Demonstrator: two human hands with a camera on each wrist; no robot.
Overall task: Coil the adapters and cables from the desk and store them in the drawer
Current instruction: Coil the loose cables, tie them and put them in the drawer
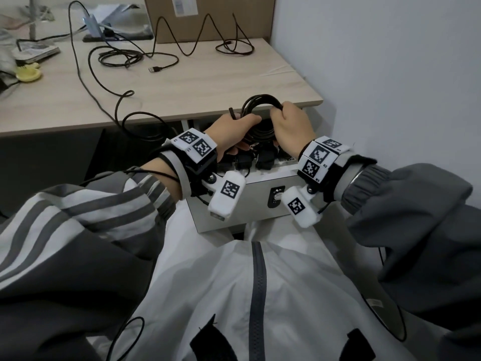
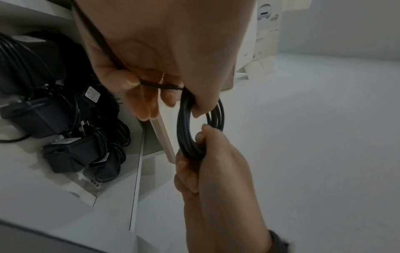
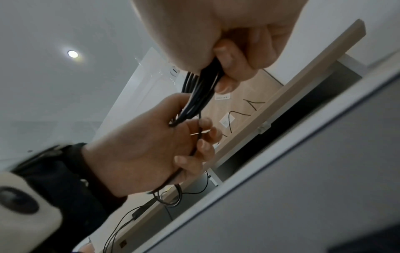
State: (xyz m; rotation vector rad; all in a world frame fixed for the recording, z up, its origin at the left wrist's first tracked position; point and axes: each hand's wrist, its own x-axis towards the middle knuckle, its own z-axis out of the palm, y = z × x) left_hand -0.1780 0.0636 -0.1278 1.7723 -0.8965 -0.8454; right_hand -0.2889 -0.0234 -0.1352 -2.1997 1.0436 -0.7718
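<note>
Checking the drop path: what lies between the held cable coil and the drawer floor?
In the left wrist view, black adapters cover the drawer floor left of the cable coil.

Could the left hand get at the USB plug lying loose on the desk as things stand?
Probably not yet: the left hand has its grip on the coiled cable with the right hand. The way to the USB plug looks bare.
</note>
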